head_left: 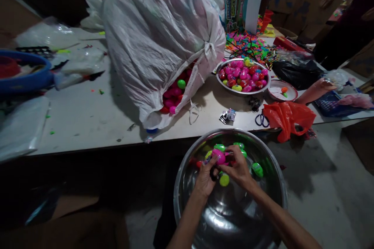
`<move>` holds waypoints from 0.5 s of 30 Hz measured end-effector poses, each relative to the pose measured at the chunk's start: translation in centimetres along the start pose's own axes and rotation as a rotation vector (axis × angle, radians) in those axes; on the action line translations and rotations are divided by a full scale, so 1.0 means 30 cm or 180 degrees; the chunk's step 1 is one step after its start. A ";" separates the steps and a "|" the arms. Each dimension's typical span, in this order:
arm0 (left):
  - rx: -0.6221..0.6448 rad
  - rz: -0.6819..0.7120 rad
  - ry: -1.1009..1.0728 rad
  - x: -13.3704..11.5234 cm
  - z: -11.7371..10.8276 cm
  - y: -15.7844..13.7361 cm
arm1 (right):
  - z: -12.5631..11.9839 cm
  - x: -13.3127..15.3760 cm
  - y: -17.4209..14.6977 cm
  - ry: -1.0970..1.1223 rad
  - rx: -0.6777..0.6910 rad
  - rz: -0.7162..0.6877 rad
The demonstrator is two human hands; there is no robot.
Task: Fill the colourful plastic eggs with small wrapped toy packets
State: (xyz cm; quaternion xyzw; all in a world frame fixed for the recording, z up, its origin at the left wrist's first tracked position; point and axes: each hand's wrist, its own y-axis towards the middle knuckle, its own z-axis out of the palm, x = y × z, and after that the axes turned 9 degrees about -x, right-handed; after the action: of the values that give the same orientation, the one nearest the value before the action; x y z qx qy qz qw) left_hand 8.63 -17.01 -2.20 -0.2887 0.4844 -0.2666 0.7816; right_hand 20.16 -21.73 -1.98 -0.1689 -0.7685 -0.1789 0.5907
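Over a large steel basin (230,221), my left hand (204,179) is closed around a bright pink plastic egg (219,157). Something small and dark shows by its lower fingers; I cannot make out what. From the other side, my right hand (239,167) pinches the egg's right edge, where a pink part sticks out. Behind and around the hands, several green eggs lie in the basin, one green egg (257,169) resting apart at the right. A yellow-green egg (224,179) sits just below the fingers, and a red one (199,163) is partly visible at the left.
A big white sack (157,35) spills colored eggs onto the white table (87,124). Beside it stand a steel bowl (244,92) full of eggs, small packets (228,116), scissors (262,120) and a red plastic bag (289,118). A blue tub (35,79) is at left; a person stands far right.
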 end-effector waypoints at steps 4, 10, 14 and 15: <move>-0.0012 -0.0113 0.0028 0.004 -0.009 -0.012 | -0.022 0.020 0.006 -0.0185 0.0335 -0.0365; 0.0100 0.0052 0.0259 0.039 -0.046 -0.017 | -0.017 0.023 0.000 -0.0820 0.0484 -0.0379; 0.0151 -0.0112 0.0196 0.049 -0.078 -0.005 | 0.002 -0.003 -0.023 -0.1310 0.0628 -0.0452; 0.0128 -0.0157 0.0170 0.048 -0.087 -0.002 | -0.001 -0.009 -0.023 -0.1468 0.0728 -0.0478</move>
State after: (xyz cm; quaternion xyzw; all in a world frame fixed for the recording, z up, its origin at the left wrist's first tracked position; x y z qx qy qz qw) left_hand 6.80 -18.55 -3.98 -0.2775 0.4925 -0.3031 0.7672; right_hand 19.93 -22.37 -2.28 -0.0799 -0.9084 -0.0910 0.4002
